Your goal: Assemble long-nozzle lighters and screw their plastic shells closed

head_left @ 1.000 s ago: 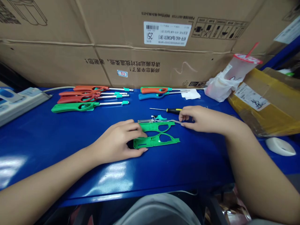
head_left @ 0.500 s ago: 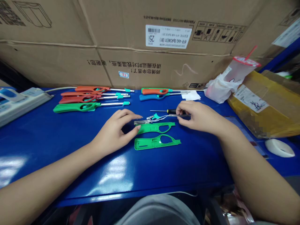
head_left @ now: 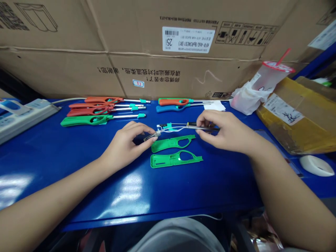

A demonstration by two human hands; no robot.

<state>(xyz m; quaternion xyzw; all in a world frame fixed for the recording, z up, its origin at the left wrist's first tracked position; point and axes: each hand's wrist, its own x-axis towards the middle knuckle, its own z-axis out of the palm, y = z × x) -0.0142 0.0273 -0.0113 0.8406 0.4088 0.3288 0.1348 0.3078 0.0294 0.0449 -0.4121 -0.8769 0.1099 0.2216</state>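
Observation:
My left hand [head_left: 126, 141] pinches a small clear lighter fuel tank [head_left: 149, 136] between thumb and fingertips. My right hand [head_left: 223, 132] is closed on a slim metal lighter tube [head_left: 193, 127]. White wires [head_left: 174, 130] link the two parts, with a teal trigger [head_left: 169, 126] and a small black-and-white igniter [head_left: 162, 125] between the hands. Just behind the tube lies a screwdriver [head_left: 192, 123], its handle partly hidden by my right hand. Two green lighter shell halves lie below: the upper half [head_left: 168, 144] near my left fingertips, the lower half [head_left: 164, 161] closer to me.
Several assembled lighters [head_left: 89, 111] lie at the back left, and more lighters [head_left: 173, 102] at the back centre beside white paper [head_left: 214, 106]. A power strip [head_left: 26, 119] stands left. Rightward are a bagged drink cup [head_left: 270, 75], a taped parcel [head_left: 307, 119] and a white object [head_left: 316, 165].
My left hand has closed on the fuel tank and lifted it, tilted, off the upper shell half. The trigger and igniter have shifted slightly back; my right hand still holds the tube.

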